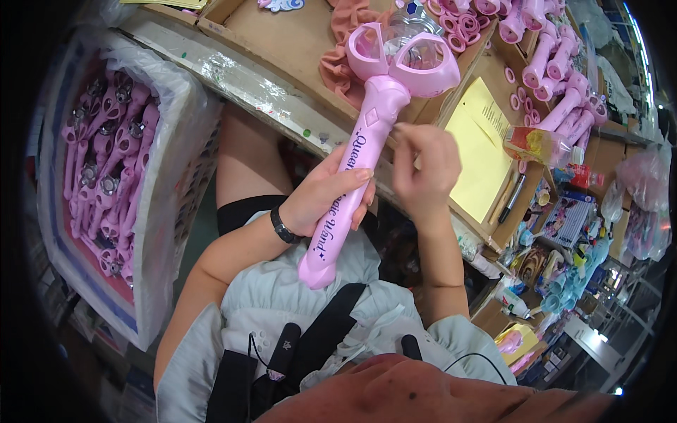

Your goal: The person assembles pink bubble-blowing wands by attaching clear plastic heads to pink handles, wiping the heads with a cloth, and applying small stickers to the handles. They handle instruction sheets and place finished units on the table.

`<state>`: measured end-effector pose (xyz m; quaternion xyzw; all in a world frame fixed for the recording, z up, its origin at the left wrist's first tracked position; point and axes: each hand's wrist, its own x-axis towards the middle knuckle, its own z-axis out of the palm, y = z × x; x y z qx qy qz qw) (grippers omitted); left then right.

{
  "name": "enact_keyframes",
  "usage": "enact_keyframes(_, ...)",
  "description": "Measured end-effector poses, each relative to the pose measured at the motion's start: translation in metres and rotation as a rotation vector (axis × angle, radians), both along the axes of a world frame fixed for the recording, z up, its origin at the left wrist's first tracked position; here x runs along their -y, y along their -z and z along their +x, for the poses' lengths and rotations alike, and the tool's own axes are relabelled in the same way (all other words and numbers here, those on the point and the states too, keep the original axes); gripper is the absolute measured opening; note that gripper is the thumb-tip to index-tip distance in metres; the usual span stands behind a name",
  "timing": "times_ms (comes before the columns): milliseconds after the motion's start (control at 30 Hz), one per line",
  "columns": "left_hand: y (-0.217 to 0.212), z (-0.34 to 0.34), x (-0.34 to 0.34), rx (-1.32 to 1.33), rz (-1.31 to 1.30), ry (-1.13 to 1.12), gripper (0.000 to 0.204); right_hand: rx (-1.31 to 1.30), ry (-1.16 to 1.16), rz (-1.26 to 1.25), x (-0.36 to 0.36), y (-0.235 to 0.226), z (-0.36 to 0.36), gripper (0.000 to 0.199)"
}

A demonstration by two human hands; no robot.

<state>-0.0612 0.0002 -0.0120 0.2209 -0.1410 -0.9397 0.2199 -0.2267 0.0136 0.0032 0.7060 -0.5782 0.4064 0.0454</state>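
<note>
A pink plastic toy wand [367,134] with dark printing along its handle slants across my lap, its open-framed head up over the table edge. My left hand [319,192] is wrapped round the middle of the handle, thumb across the front. Close to the right of the upper handle, my right hand [431,163] is closed with fingers curled and is slightly blurred. Whether anything sits in those fingers is hidden. Beyond the wand's head, a clear faceted piece [415,25] lies near a peach-coloured cloth [342,60].
On my left stands a plastic-lined crate [173,190] full of pink wands. Pink rings [462,28] and handle parts [560,53] lie at the far right. A yellow sheet [481,151], a pen [513,196] and a clear bottle [534,146] rest right of my hands.
</note>
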Motion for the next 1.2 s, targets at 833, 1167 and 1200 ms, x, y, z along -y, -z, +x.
enact_keyframes(833, 0.0009, -0.0001, -0.0027, 0.003, 0.022, -0.007, 0.033, 0.009, 0.081, 0.017, -0.0033, 0.0027, -0.0039, 0.018)
enact_keyframes(1167, 0.0047, 0.0007, -0.0035, -0.004, 0.007, 0.006, 0.041, 0.039, 0.115, 0.018, -0.0011, 0.0005, -0.003, 0.019)
enact_keyframes(1200, 0.0048, 0.0006, -0.0031, -0.005, 0.011, 0.007, 0.041, 0.001, 0.037, 0.001, -0.0032, -0.0006, -0.002, 0.02)
